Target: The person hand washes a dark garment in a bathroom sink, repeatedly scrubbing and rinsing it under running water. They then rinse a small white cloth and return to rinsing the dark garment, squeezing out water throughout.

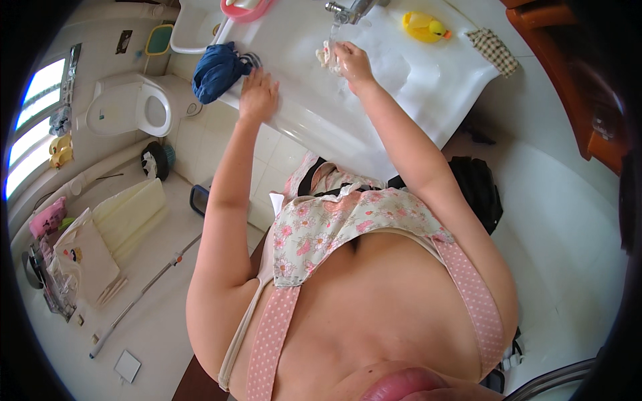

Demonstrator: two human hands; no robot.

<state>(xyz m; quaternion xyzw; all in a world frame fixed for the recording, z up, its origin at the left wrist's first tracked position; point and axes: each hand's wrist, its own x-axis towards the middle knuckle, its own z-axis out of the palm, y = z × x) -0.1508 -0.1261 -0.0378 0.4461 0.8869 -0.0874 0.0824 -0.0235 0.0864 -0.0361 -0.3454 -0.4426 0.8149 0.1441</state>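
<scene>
My right hand (352, 65) is closed on a small white cloth (325, 58) with coloured spots. It is held over the white sink (435, 87), in a thin stream of water below the metal tap (346, 13). Flat on the sink's front rim, with fingers stretched out, rests my left hand (259, 98). Its fingertips reach the striped edge of a bunched blue cloth (217, 72) that hangs over the rim. What looks like suds or water lies in the basin.
A yellow duck-shaped thing (422, 28) sits on the sink's far right. A checked cloth (493, 51) drapes over the right corner, and a pink bowl (247, 9) stands at the back left. Farther left are a toilet (155, 112) and a long pole (144, 294).
</scene>
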